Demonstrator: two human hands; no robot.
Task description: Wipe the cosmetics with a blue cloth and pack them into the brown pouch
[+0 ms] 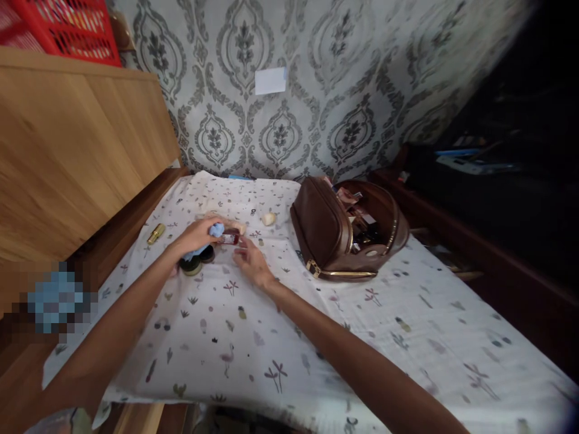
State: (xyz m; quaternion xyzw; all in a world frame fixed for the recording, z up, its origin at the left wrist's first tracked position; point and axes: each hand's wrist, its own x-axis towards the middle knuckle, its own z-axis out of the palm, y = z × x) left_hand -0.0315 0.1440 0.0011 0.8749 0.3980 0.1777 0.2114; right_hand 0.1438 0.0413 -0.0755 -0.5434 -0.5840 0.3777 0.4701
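My left hand is closed around a bunched light-blue cloth and a small dark-red container with a pale label. The container's exact kind is unclear. My right hand has its fingers apart and bent, the tips at the container's right end; whether they touch it I cannot tell. Under my left hand lie a round jar with a dark lid and another dark round item. Beige items just behind the hands are partly hidden.
A gold tube lies at the left on the patterned sheet. A cream-coloured round item sits farther back. At right stands an open brown cosmetic bag filled with small items. A wooden cabinet borders the left side.
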